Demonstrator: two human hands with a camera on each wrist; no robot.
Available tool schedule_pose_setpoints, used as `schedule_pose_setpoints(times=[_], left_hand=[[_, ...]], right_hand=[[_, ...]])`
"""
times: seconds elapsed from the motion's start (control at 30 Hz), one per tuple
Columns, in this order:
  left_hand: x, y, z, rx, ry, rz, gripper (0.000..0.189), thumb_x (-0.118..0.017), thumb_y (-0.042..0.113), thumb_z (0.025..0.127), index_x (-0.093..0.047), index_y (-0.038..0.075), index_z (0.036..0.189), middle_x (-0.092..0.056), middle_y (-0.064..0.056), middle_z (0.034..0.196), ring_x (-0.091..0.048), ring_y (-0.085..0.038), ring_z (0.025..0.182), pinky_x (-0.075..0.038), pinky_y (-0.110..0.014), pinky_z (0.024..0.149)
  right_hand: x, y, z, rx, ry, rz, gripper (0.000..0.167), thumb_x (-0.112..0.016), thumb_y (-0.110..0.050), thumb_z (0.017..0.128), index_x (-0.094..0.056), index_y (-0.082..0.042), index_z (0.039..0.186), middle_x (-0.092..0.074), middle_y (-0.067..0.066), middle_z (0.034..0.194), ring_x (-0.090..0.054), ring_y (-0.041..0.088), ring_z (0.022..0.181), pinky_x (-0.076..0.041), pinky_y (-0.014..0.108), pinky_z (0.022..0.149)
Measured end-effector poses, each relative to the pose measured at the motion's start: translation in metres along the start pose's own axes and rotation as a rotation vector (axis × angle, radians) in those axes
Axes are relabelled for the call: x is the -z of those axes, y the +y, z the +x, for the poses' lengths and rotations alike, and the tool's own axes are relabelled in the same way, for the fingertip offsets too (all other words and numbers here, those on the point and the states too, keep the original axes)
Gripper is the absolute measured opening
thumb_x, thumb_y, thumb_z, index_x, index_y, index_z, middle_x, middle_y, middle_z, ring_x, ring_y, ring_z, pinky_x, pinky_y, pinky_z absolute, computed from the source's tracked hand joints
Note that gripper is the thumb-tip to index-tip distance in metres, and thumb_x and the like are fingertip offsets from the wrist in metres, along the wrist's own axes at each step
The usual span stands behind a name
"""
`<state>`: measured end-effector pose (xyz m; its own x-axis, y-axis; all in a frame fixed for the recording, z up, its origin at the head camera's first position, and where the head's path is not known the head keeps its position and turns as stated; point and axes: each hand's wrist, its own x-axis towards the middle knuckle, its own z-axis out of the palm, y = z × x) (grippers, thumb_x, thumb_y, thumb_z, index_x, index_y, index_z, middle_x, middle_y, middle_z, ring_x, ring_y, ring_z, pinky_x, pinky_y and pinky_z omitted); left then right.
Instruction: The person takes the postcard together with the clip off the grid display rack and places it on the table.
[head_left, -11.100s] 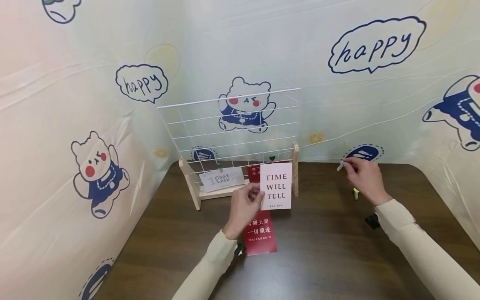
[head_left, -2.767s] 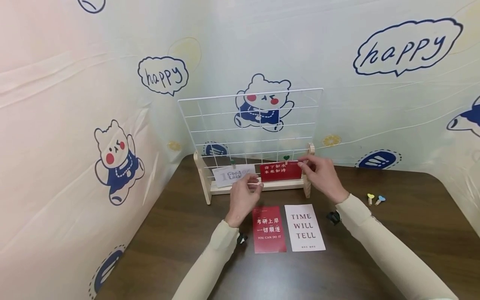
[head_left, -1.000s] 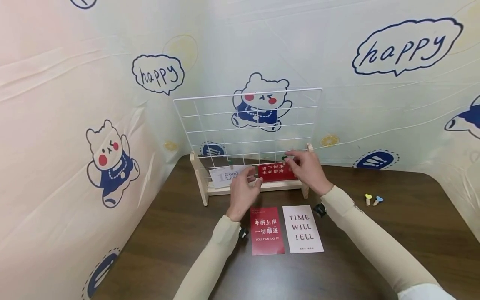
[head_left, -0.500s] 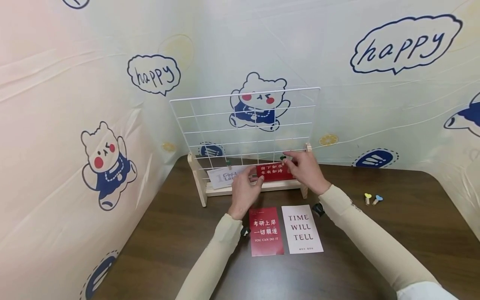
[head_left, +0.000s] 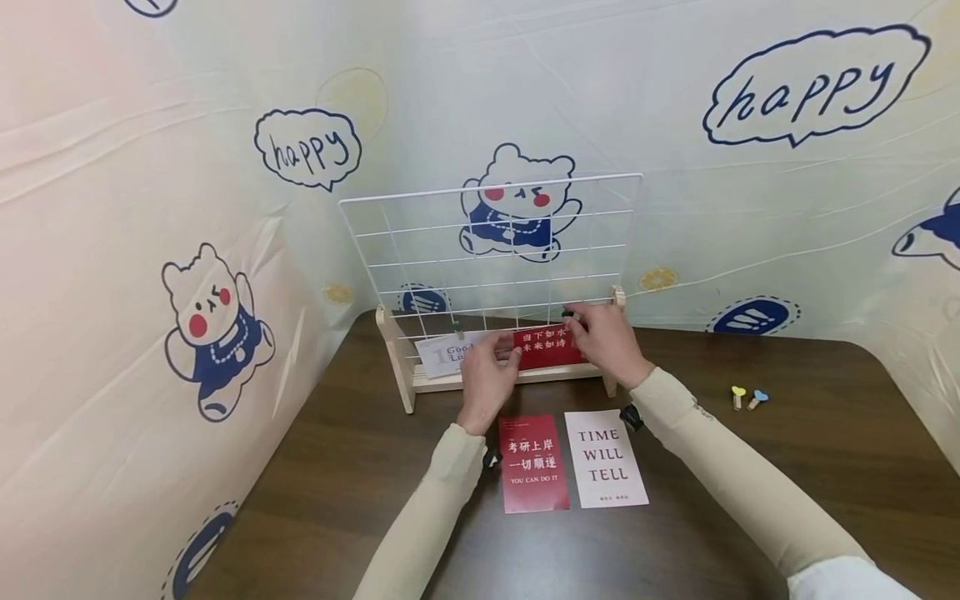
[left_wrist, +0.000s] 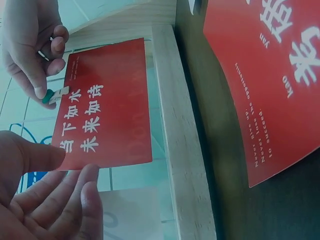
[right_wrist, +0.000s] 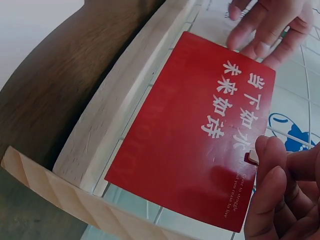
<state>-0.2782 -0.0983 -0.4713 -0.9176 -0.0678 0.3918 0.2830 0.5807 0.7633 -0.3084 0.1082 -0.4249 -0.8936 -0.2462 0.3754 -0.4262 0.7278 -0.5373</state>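
Lower frame: dark wood-grain table [head_left: 300, 517]. Mid-frame: white wire grid [head_left: 513, 257] over smooth pale-wood bar [left_wrist: 179, 130]. In front, flat rect. red card [head_left: 546, 350], long axis L-R, text upright; narrow gap, btm edge to bar. Pinched at L edge in L hand [head_left: 487, 377]. Gripped in R hand [head_left: 609, 340] at top edge: small green-topped clip [left_wrist: 58, 95].

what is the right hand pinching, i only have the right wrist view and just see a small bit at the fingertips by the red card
Observer: The left wrist view shows a clip with a green top.
Operator: anything lying in front
Observer: A second red card and a white card lie side by side on the table.
Operator: and further right
Observer: A yellow clip and a blue clip, close together.
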Motion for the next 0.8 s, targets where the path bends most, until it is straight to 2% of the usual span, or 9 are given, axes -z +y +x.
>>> schedule_pose_setpoints(times=[0.17,0.27,0.53,0.8], left_hand=[[0.0,-0.0011,0.0023,-0.018,0.055,0.077,0.022,-0.075,0.01,0.093,-0.077,0.005,0.114,-0.082,-0.01,0.104,-0.079,-0.022,0.088,-0.061,-0.04,0.079],[-0.0002,-0.0022,0.0038,-0.03,0.077,0.116,0.02,-0.076,0.012,0.093,-0.078,0.009,0.112,-0.082,-0.006,0.102,-0.078,-0.022,0.089,-0.059,-0.042,0.078],[-0.0026,-0.0052,0.0077,-0.052,0.074,0.059,0.015,-0.074,0.006,0.093,-0.079,0.005,0.108,-0.082,-0.009,0.097,-0.08,-0.023,0.085,-0.063,-0.041,0.081],[-0.0043,-0.0073,0.0076,-0.041,0.055,0.04,0.015,-0.074,0.004,0.093,-0.079,0.004,0.107,-0.082,-0.011,0.097,-0.08,-0.023,0.085,-0.064,-0.039,0.08]], right_hand=[[-0.0027,0.0008,0.0019,0.012,0.026,-0.042,0.029,-0.065,-0.013,0.101,-0.073,-0.001,0.126,-0.076,0.016,0.086,-0.057,0.019,0.058,-0.042,0.028,0.051],[-0.0031,0.0011,0.0031,0.008,0.038,-0.05,0.027,-0.064,-0.013,0.102,-0.073,-0.002,0.125,-0.077,0.017,0.089,-0.059,0.021,0.061,-0.042,0.029,0.051],[-0.0033,-0.0005,0.0033,0.014,0.062,-0.066,0.025,-0.065,-0.012,0.101,-0.075,-0.002,0.121,-0.079,0.019,0.105,-0.069,0.028,0.076,-0.052,0.036,0.059],[-0.0042,0.004,0.0021,0.036,0.065,-0.073,0.022,-0.066,-0.011,0.101,-0.077,-0.003,0.118,-0.079,0.019,0.106,-0.067,0.028,0.076,-0.055,0.039,0.063]])
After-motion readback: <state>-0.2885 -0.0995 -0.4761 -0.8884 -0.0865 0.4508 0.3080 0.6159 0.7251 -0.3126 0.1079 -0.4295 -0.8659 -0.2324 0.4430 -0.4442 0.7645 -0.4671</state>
